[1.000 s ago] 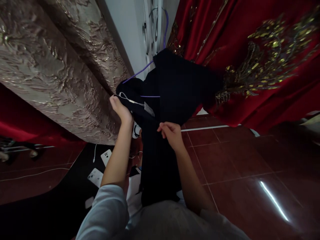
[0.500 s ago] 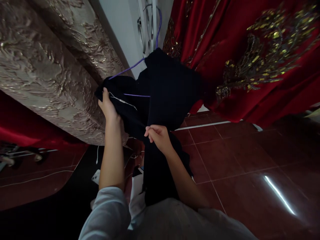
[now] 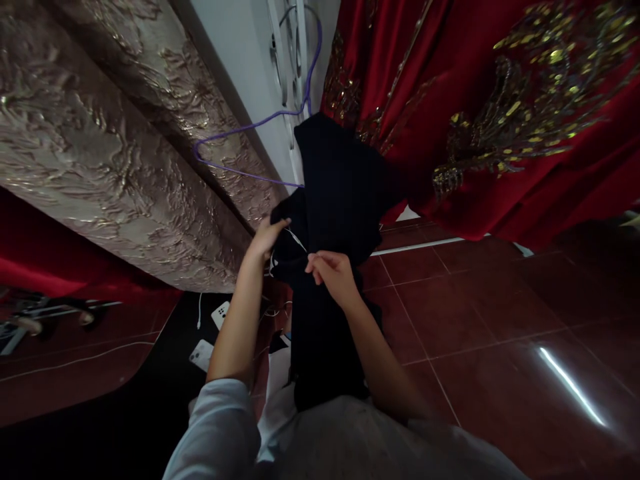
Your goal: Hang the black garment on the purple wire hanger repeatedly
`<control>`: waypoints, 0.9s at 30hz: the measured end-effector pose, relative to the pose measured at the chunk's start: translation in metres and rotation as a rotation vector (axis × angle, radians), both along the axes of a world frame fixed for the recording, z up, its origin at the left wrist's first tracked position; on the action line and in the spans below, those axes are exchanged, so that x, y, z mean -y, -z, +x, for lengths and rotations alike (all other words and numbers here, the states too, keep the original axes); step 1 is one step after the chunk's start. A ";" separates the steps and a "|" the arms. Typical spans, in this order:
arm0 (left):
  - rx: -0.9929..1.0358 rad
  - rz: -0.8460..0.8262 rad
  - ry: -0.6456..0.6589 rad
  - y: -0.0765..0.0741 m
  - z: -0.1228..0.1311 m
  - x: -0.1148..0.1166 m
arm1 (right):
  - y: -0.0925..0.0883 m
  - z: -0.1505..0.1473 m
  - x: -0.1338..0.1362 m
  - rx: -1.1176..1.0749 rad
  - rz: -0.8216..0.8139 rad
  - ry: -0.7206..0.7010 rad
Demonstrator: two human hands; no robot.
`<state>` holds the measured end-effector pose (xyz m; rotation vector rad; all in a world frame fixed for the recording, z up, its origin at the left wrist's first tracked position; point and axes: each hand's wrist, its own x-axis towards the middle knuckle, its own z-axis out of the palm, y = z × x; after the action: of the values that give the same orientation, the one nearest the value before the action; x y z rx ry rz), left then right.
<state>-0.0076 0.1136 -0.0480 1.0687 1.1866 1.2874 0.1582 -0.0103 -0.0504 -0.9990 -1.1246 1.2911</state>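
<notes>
A dark navy garment (image 3: 345, 180) hangs on one side of a purple hanger (image 3: 240, 131); the hanger's left arm is bare. At the garment's left edge, my left hand (image 3: 267, 239) is closed on the dark cloth, thumb on top. My right hand (image 3: 333, 272) pinches the cloth's edge near the middle, fingers curled together. Between the hands runs a thin white tag string (image 3: 296, 239). Below, the rest of the garment drapes down in front of my body. Its exact kind is hard to make out in the dark.
A white metal rack (image 3: 290, 60) holds the hanger. Beige textured fabric (image 3: 125, 140) hangs at left, and red sequinned fabric (image 3: 450, 120) at right. Two phones, one a white phone (image 3: 201, 355), lie on a black surface (image 3: 125, 407). Red floor tiles (image 3: 480, 320) spread at right.
My left hand has moved right and slightly down, drawing the garment's left part off the hanger's left arm, which now shows bare. My right hand has shifted slightly right, still pinching the cloth.
</notes>
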 end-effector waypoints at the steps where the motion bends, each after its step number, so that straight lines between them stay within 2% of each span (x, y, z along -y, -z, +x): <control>1: -0.052 -0.008 0.061 0.002 0.006 0.004 | 0.006 0.006 0.000 -0.010 -0.007 0.082; 3: -0.218 0.042 0.205 0.000 0.017 0.010 | 0.017 0.017 0.001 -0.043 -0.003 0.356; 5: -0.439 0.155 0.361 -0.009 0.028 0.017 | 0.023 0.028 0.001 -0.043 0.064 0.656; 7: -0.599 0.278 0.471 -0.022 0.041 0.026 | 0.023 0.037 0.000 0.027 0.178 0.800; 8: -0.635 0.341 0.500 -0.028 0.048 0.031 | 0.021 0.040 -0.001 0.075 0.228 0.791; 9: -0.648 0.408 0.513 -0.033 0.055 0.037 | 0.019 0.042 -0.003 0.110 0.255 0.734; 11: -0.625 0.533 0.507 -0.041 0.069 0.049 | 0.015 0.044 -0.006 0.106 0.213 0.512; 14: -0.551 0.629 0.433 -0.047 0.082 0.064 | 0.007 0.041 -0.010 -0.112 0.049 0.182; 17: -0.565 0.704 0.384 -0.052 0.079 0.069 | -0.008 0.038 -0.009 -0.273 -0.016 0.021; 19: -0.549 0.749 0.371 -0.057 0.070 0.067 | -0.024 0.038 -0.009 -0.274 -0.065 -0.051; 21: -0.399 0.686 0.408 -0.059 0.058 0.063 | -0.044 0.038 -0.012 -0.218 -0.108 -0.145; 23: -0.210 0.503 0.540 -0.056 0.047 0.059 | -0.065 0.040 -0.017 -0.112 -0.078 -0.289; 25: -0.161 0.335 0.631 -0.048 0.036 0.057 | -0.085 0.045 -0.023 0.012 -0.012 -0.423; 27: -0.264 0.306 0.510 -0.035 0.024 0.057 | -0.103 0.054 -0.029 0.157 0.042 -0.476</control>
<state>0.0159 0.0563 -0.0129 1.6810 0.8333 0.9581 0.2119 0.0191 0.0522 -0.8390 -1.5698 1.5724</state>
